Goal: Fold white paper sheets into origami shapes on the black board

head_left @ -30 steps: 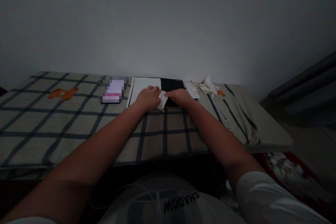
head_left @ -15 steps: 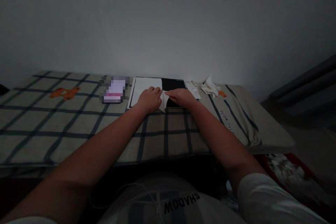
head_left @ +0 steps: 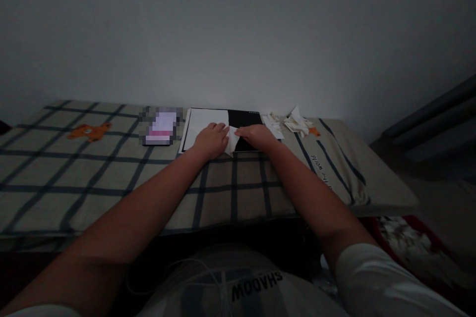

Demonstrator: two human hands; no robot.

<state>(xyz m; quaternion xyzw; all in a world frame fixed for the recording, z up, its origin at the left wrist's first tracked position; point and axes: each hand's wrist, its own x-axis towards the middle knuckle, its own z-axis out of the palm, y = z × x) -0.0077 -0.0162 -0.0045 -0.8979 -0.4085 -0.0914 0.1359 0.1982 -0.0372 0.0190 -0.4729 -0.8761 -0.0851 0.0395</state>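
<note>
Between my two hands is a small piece of white paper (head_left: 232, 142), folded, with a pointed corner toward me. My left hand (head_left: 211, 140) presses on its left side, fingers bent and thumb side against the paper. The fingertips of my right hand (head_left: 257, 136) pinch the paper's right edge. Both hands rest over a flat board or book, its left part white (head_left: 203, 120) and its right part black (head_left: 243, 119). My palms hide part of the paper and the board.
A phone with a lit, blurred screen (head_left: 161, 129) lies left of the board. On the right are a white sheet (head_left: 277, 132) and a pile of folded paper pieces (head_left: 296, 123). Checked cloth (head_left: 215, 173) covers the surface, against a wall. A red container (head_left: 409, 237) with whitish scraps stands lower right.
The view has shifted very slightly. My right fingertips sit a touch farther from my left hand along the paper; both hands otherwise keep their place.
</note>
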